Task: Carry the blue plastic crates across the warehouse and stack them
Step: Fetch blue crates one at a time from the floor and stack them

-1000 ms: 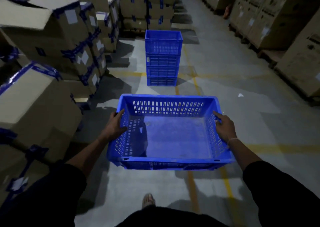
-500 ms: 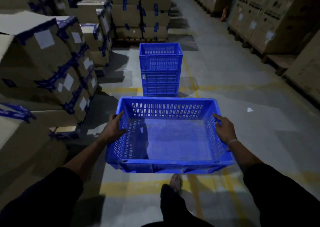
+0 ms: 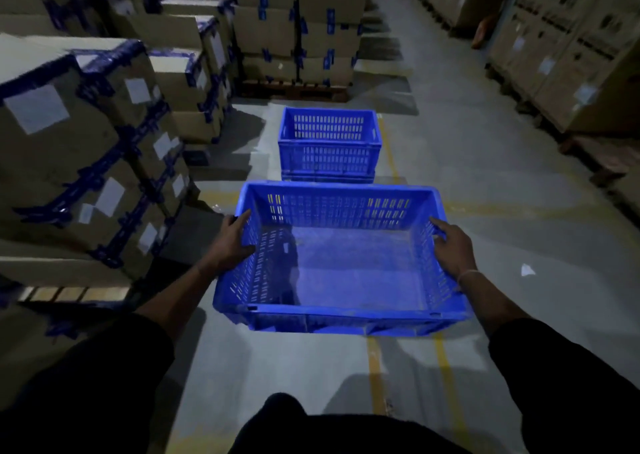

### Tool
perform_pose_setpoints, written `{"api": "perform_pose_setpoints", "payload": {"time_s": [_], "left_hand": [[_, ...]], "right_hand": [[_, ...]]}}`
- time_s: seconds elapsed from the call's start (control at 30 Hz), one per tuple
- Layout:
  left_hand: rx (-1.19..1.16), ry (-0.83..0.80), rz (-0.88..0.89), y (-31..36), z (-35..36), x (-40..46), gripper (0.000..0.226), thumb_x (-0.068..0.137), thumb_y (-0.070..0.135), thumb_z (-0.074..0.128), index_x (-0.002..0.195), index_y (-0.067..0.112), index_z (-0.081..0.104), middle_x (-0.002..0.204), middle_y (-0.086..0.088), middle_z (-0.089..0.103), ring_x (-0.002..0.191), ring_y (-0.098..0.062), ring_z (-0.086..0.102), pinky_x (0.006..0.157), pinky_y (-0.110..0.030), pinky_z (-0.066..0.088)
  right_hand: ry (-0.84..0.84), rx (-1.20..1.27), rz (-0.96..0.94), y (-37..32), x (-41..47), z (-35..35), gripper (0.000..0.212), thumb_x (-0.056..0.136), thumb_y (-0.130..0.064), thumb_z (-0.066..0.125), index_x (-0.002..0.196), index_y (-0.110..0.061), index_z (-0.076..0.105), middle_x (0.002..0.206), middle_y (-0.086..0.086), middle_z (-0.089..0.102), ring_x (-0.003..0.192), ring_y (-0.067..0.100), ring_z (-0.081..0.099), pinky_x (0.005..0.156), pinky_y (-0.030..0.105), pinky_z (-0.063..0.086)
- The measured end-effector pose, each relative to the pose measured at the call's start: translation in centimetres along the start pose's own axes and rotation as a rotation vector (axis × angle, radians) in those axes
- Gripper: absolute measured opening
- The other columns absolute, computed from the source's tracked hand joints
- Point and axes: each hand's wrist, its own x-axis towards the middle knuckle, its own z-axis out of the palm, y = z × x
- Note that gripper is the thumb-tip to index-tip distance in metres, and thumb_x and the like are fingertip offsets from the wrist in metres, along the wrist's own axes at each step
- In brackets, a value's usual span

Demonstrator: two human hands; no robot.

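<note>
**Presently: one crate in transit, stack directly ahead**

Presently, an empty blue crate is held level in the air in front of the person, open side up, its perforated walls and bare bottom in plain view. It is gripped at both short ends. The left hand is set on the left wall, with the thumb hooked over the rim to the inside and the fingers curled round the outside. The right hand is set likewise on the right wall, with its fingers clamped over the rim. This opposed grip is judged to keep the load balanced and flat, as is needed for setting it squarely onto another crate.

Just beyond the far rim, the stack of blue crates is seen standing on the concrete floor, near and well aligned with the carried one. The carrying stage is judged nearly complete; lifting and lowering onto the stack are not yet done.

Taped cardboard boxes are piled close on the left, and further cartons line the right side. Yellow floor lines run beneath. Lighting is poor.
</note>
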Motion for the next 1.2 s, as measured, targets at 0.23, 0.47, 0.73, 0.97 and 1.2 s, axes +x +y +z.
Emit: {"api": "perform_pose_setpoints", "payload": {"time_s": [0.23,0.47,0.73,0.97,1.2], "left_hand": [[0.009,-0.003,0.011,0.2,-1.8,15.1,0.095,0.083,0.012,0.078,0.160,0.015,0.023,0.144,-0.018,0.033,0.122,-0.036,0.052,0.103,-0.047,0.049],[-0.004,0.008,0.021,-0.3,-5.5,33.4,0.094,0.085,0.014,0.077,0.161,0.022,0.022,0.150,-0.015,0.030,0.111,-0.034,0.060,0.088,-0.044,0.056],[-0.020,-0.002,0.057,2.0,-10.1,49.2,0.090,0.088,0.005,0.070,0.161,0.020,0.020,0.155,-0.017,0.029,0.125,-0.037,0.053,0.095,-0.051,0.054],[-0.024,-0.009,0.040,3.5,-10.7,61.1,0.094,0.088,0.003,0.068,0.162,0.022,0.013,0.158,-0.017,0.023,0.129,-0.037,0.050,0.094,-0.046,0.052],[-0.068,-0.004,0.012,4.3,-10.3,71.6,0.098,0.088,0.003,0.069,0.162,0.025,0.009,0.159,-0.014,0.020,0.128,-0.036,0.050,0.093,-0.049,0.055]], "right_hand": [[-0.007,0.007,0.018,-2.5,14.5,2.9,0.047,0.095,-0.004,0.050,0.140,-0.017,0.054,0.133,0.019,0.055,0.120,0.038,0.053,0.103,0.041,0.042],[0.012,-0.063,0.015,-6.8,31.3,6.7,0.048,0.095,-0.006,0.049,0.141,-0.018,0.052,0.136,0.018,0.054,0.121,0.039,0.053,0.103,0.044,0.043],[0.054,-0.067,0.024,-10.6,46.5,8.5,0.048,0.095,-0.008,0.051,0.142,-0.020,0.051,0.135,0.019,0.056,0.122,0.038,0.053,0.106,0.044,0.042],[0.067,-0.022,0.032,-12.1,58.9,10.0,0.050,0.092,-0.008,0.052,0.139,-0.023,0.054,0.132,0.019,0.058,0.111,0.039,0.060,0.099,0.044,0.048],[0.035,0.040,0.027,-13.6,70.5,11.3,0.059,0.082,-0.012,0.056,0.139,-0.022,0.055,0.132,0.021,0.057,0.118,0.038,0.057,0.103,0.039,0.044]]}}
